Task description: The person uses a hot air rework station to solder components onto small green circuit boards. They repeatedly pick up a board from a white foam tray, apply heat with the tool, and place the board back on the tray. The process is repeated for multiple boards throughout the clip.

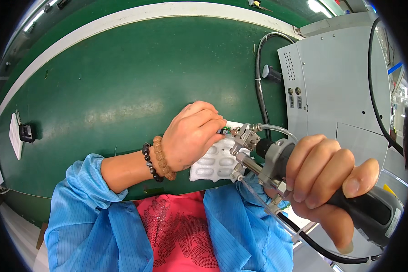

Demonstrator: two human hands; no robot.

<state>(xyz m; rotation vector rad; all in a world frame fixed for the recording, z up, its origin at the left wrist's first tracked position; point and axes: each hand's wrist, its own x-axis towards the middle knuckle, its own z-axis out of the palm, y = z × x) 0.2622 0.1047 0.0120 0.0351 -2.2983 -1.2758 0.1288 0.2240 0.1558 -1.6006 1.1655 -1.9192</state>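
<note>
The left hand [192, 131] had its grip clamped on a board [228, 130] near the tray's [213, 164] far edge, over the green surface [122, 68]; the right hand [322, 174] was wrapped round a tool [279, 157], its metal end [245, 137] beside the board.

Blue pinstriped sleeves [99, 231] accompany a studded pink top [179, 226] and beaded bracelets [161, 156].

Black-and-grey hand tool [279, 156], metal-ended, tilted, just beside a small green part [228, 130], partly hidden
</note>
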